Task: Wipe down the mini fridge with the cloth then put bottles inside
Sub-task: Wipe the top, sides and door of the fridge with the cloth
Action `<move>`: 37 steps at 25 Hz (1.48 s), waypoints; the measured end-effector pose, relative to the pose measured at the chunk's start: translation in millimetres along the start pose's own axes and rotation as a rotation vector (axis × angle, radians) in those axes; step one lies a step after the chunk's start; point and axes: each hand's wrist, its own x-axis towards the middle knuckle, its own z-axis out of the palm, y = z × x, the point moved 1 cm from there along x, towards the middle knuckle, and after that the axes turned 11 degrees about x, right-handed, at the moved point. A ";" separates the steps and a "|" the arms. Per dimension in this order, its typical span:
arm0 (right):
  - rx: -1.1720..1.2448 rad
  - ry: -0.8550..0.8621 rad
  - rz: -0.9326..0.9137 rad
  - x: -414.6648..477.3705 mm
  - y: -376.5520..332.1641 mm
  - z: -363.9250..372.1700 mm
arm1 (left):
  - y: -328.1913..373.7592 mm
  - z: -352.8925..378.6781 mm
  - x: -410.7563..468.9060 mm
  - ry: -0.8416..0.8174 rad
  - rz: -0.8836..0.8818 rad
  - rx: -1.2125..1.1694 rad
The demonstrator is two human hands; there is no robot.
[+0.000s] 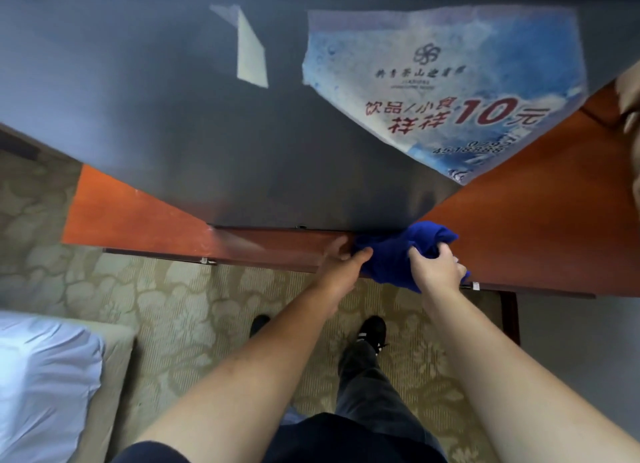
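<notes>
Blue cloth (pixel 394 255) in outstretched right hand (pixel 437 268)

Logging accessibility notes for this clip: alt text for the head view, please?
Seen from above, both hands hold a bunched blue cloth at the lower edge of a grey mini fridge set in a wooden cabinet: the right hand grips it, the left hand pinches its left edge. A blue price sticker is on the fridge.

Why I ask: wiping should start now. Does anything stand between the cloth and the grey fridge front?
Nothing visible does. The left hand and right hand hold the blue cloth at the lower edge of the grey fridge front, over the wooden ledge.
</notes>
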 end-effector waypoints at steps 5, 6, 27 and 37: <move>0.413 -0.125 0.091 -28.7 3.1 25.6 | -5.1 -8.1 -2.3 -0.107 0.048 -0.057; 0.549 -0.169 0.154 -38.7 2.4 35.0 | -9.5 -18.1 -2.6 -0.083 0.085 -0.083; 1.079 -0.383 -0.198 -317.4 -123.6 173.5 | 11.2 -312.5 -129.5 0.084 0.660 -0.376; 1.071 -0.567 -0.692 -379.6 -183.3 72.9 | 88.5 -290.7 -239.8 0.120 1.036 -0.245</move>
